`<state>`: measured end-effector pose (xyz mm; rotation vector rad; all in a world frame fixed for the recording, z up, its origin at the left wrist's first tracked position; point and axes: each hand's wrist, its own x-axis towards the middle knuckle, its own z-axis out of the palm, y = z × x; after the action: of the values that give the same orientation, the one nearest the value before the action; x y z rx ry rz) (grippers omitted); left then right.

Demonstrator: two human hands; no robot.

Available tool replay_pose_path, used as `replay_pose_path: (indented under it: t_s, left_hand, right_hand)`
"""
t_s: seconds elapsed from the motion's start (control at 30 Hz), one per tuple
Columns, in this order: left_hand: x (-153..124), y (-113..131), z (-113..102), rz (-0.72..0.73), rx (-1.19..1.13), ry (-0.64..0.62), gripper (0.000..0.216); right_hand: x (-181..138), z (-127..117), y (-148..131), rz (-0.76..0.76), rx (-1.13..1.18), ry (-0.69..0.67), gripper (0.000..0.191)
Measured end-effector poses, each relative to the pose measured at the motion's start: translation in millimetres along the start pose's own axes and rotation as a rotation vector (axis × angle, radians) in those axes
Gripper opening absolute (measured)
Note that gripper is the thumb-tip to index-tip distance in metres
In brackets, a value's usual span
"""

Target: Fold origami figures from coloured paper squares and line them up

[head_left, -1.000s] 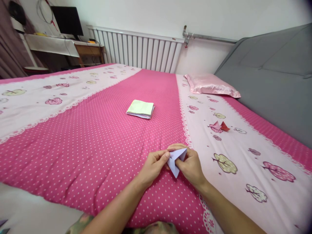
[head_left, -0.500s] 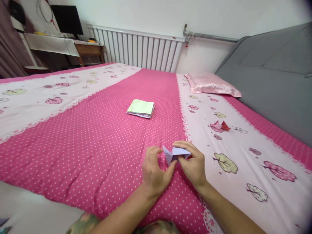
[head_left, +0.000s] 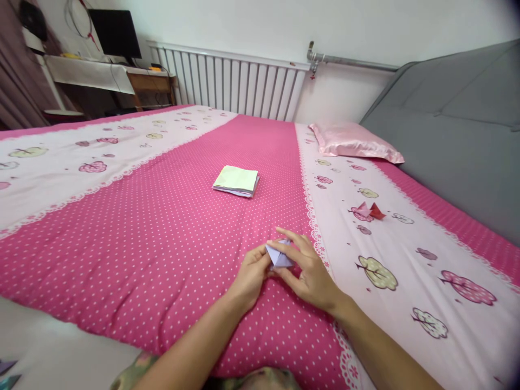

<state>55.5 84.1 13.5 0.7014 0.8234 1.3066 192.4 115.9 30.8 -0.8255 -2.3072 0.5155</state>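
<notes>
Between my two hands is a small folded lavender paper piece (head_left: 279, 255), with triangular faces and creases showing. My left hand (head_left: 252, 275) grips its left side, fingers bent and partly hidden behind it. From the right, my right hand (head_left: 307, 270) holds it with the thumb at the lower edge and a finger across the top; another finger is lifted off. Beyond the hands lies a stack of square paper (head_left: 236, 180), pale yellow-green on top. To the right, a pink folded paper piece (head_left: 363, 209) and a red one (head_left: 376, 211) sit side by side.
Everything lies on a pink dotted bedspread (head_left: 162, 238) with pale tree-print bands. A pink pillow (head_left: 357, 142) rests by the grey headboard (head_left: 455, 114). Behind are a radiator (head_left: 231, 81) and a desk with a monitor (head_left: 116, 33). Folded paper bits (head_left: 8, 374) show at bottom left.
The lavender paper has been turned and moved slightly left, and looks more compact. My left hand has closed in on it, and my right hand has shifted left with its fingers over the top.
</notes>
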Motion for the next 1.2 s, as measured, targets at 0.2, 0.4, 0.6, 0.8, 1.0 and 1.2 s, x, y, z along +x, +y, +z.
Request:
replay_pose_path:
  t_s: [0.2,0.4,0.6,0.8,1.0,1.2]
  left_hand:
    - [-1,4,-9,-0.089,-0.271,-0.056,0.017]
    - [-3,1,-6,-0.032,-0.214,-0.228,0.029]
    - [-3,-1,-5,-0.059,-0.123,-0.188,0.029]
    - [-3,-3,-4,-0.040,-0.013,-0.180,0.030]
    - [-3,-8,-5,-0.032,0.085,-0.179,0.030]
    - [-3,-9,-5,-0.076,0.216,-0.177,0.030]
  right_hand:
    - [1,-4,4,0.029,0.118,-0.128,0.038]
    - [2,4,9,0.046,0.142,-0.083,0.037]
    - [3,1,8,0.217,0.474,0.075,0.059]
    - [5,-1,12,0.358,0.575,0.119,0.018]
    - [4,-2,8,0.371,0.524,0.182,0.018]
    - [4,-5,4,0.418,0.532,0.166,0.019]
